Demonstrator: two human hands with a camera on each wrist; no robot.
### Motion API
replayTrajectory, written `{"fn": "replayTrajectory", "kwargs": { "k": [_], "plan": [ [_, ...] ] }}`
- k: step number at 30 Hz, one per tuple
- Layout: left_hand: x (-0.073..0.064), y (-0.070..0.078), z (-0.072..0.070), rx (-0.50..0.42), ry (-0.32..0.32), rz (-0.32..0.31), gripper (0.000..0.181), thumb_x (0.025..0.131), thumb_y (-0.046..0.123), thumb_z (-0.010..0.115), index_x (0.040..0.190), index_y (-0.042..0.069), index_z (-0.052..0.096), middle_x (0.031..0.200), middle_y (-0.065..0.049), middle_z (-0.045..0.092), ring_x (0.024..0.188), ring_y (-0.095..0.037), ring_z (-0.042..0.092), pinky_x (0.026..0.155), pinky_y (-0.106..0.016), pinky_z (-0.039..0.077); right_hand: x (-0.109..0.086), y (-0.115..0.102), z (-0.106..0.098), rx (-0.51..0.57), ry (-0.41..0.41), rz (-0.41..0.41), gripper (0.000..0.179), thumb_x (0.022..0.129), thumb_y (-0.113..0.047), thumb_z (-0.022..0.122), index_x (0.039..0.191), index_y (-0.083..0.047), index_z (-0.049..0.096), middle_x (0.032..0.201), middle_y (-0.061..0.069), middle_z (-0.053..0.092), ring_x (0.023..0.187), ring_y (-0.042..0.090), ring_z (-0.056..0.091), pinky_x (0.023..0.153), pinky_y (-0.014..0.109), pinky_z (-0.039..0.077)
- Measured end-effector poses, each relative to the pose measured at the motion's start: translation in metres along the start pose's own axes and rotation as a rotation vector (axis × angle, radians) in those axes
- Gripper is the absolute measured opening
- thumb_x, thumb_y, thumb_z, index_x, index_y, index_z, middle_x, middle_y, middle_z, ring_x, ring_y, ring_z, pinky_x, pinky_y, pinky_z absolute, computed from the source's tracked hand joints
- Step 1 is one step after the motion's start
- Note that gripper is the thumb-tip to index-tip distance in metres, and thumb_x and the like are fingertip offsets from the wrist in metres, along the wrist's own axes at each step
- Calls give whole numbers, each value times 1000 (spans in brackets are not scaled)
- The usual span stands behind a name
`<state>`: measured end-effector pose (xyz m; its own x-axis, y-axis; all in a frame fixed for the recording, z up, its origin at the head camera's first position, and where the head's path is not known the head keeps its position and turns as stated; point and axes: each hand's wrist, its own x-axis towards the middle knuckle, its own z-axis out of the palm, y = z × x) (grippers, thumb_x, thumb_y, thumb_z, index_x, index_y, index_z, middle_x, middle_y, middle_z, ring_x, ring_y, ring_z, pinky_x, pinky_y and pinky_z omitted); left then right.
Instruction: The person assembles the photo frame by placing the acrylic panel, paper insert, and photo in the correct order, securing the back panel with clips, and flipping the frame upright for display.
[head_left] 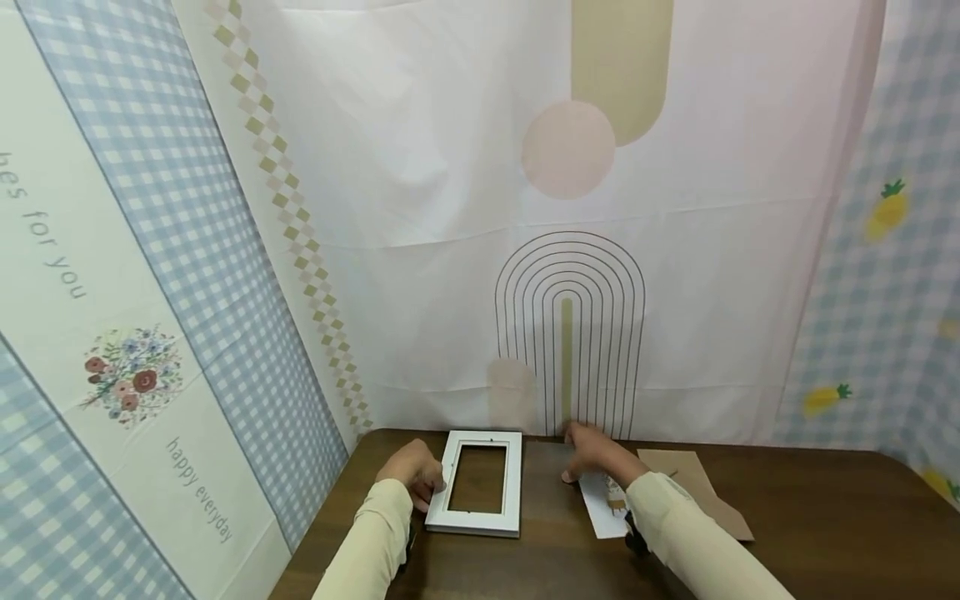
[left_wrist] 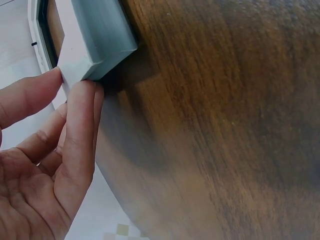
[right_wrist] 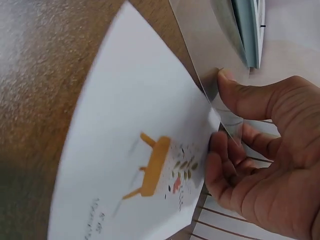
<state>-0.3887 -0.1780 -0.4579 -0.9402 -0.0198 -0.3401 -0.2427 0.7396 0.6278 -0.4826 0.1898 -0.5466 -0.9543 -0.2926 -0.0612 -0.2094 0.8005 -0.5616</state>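
Note:
A white picture frame (head_left: 513,492) lies on the brown table, its middle see-through to the wood. My left hand (head_left: 411,473) grips its left side; in the left wrist view the thumb (left_wrist: 35,95) is on the face and the fingers press the outer edge. To the right of the frame, my right hand (head_left: 600,457) pinches a clear sheet (right_wrist: 200,35) by its edge, thumb on top and fingers curled below. Close by is a white card (right_wrist: 115,100) printed with a yellow stool and small plants, partly covered by the right hand and sleeve in the head view.
A brown board (head_left: 708,492) with a slanted edge lies right of the card, partly behind the right forearm. The wooden table (head_left: 817,517) meets a white patterned cloth (head_left: 420,333) at its back edge. Checked cloths hang at both sides.

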Motion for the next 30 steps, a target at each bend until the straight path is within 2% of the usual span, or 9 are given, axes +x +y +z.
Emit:
{"fn": "replayTrajectory", "kwargs": {
  "k": [4,8,12,16,24,30],
  "plan": [
    [0,0,0,7,8,-2,12,89,-5,78,82,-1,70,78,-20,76,60,-24,75,62,-33,73,-11,-8,-7,39,15,-3,66,77,-20,105,126,-1,65,128,24,67,107,34,65,81,42,64],
    [1,1,0,20,9,-3,12,91,-4,79,81,-1,71,77,-18,75,61,-23,75,62,-32,73,-37,-35,-23,128,6,3,65,81,-7,98,132,7,61,128,29,67,92,33,69,71,38,65],
    [0,0,0,13,9,-2,14,90,-4,79,80,0,71,76,-19,76,62,-24,76,63,-33,73,-57,-55,-33,190,9,12,62,83,0,93,135,12,62,130,31,68,96,31,69,76,37,66],
    [-2,0,1,2,16,-4,16,90,-4,79,78,1,69,77,-20,77,64,-24,76,63,-34,74,-64,-58,-37,232,15,-15,58,87,3,89,137,16,62,129,31,67,104,29,65,81,36,70],
    [-4,2,1,-5,17,-1,16,90,-4,79,79,1,68,76,-18,76,66,-25,77,65,-34,74,-67,-54,-41,450,-31,2,53,92,15,80,141,21,59,106,17,61,81,19,69,71,34,74],
    [-5,1,2,-14,22,-10,17,89,-6,80,78,1,69,75,-19,75,62,-24,76,64,-34,74,-70,-54,-44,481,-30,25,51,94,17,77,142,21,59,92,7,54,74,16,68,66,29,71]
  ]
}}
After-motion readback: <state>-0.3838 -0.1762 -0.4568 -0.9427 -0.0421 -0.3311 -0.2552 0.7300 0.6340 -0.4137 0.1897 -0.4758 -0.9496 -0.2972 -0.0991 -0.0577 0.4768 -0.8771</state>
